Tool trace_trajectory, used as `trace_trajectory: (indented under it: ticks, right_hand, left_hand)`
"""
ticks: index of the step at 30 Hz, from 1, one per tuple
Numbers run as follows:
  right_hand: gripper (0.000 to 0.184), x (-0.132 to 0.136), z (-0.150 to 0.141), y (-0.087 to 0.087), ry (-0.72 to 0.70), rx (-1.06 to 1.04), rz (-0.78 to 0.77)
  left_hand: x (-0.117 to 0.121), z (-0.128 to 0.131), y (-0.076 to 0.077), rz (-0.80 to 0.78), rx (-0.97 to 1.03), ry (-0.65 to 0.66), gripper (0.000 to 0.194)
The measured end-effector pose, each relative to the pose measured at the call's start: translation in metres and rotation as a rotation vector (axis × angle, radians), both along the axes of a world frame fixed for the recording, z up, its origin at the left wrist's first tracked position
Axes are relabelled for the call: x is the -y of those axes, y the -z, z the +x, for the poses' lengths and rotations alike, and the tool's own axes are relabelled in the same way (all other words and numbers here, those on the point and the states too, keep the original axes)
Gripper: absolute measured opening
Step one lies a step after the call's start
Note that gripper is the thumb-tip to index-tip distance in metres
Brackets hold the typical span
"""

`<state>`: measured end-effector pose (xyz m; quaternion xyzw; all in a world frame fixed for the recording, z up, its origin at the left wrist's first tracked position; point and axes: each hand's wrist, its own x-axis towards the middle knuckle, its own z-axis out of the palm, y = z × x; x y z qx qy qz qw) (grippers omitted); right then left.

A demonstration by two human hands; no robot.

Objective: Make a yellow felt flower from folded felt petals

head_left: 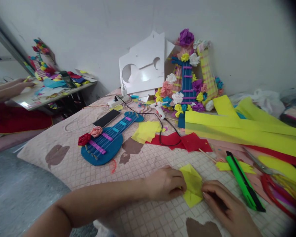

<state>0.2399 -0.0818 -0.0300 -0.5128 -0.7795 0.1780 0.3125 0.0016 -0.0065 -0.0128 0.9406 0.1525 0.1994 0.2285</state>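
A yellow crepe paper piece [192, 185] with creases lies between my two hands, just over the tablecloth. My left hand [165, 184] is closed, its curled fingers gripping the left edge of the piece. At the opposite edge, my right hand [225, 204] pinches the paper between thumb and fingertips. To the right of my right hand lie a green utility knife [245, 181] and red-handled scissors [273, 187]. A blue paper guitar [108, 141] with red and pink paper roses rests on the table to the left, beyond my left forearm.
Stacked yellow squares [146, 131], red squares [194, 142] and long yellow strips [246, 128] lie farther back. A glue gun [159, 108] with a black cord stands near flower-covered guitars [187, 82]. A phone [107, 118] lies behind the blue guitar. Another person's arms [12, 87] reach over a separate table.
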Motion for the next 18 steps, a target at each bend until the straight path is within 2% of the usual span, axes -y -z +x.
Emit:
trace_trajectory:
  ticks: [6,18]
  right_hand:
    - [0.01,0.0004,-0.0017,-0.0003,-0.004,-0.01,0.034]
    - [0.01,0.0024,-0.0035,-0.0029,0.062,-0.02,-0.02]
  left_hand:
    - [0.0,-0.0001,-0.0009,0.029,0.021,-0.009,0.007]
    - [-0.0021,-0.0023,-0.002,0.007,0.021,0.017,0.009]
